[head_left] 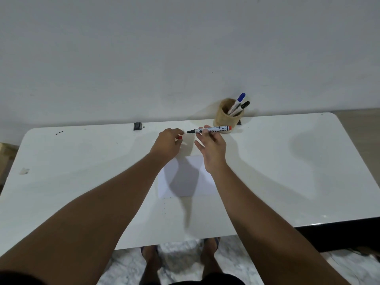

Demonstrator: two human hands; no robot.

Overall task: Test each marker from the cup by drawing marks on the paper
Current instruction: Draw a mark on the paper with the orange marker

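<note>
cup (226,118) holding two markers (238,104)

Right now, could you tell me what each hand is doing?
Left hand: closed on a small red cap.
Right hand: holding the uncapped marker in its fingertips, other fingers spread.

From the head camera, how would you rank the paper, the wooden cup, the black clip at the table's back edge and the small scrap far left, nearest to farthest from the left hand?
1. Paper, just below the left hand, toward the person.
2. Black clip, behind it to the left; close to the paper's rank.
3. Wooden cup, off to the right.
4. Scrap, far left.
</note>
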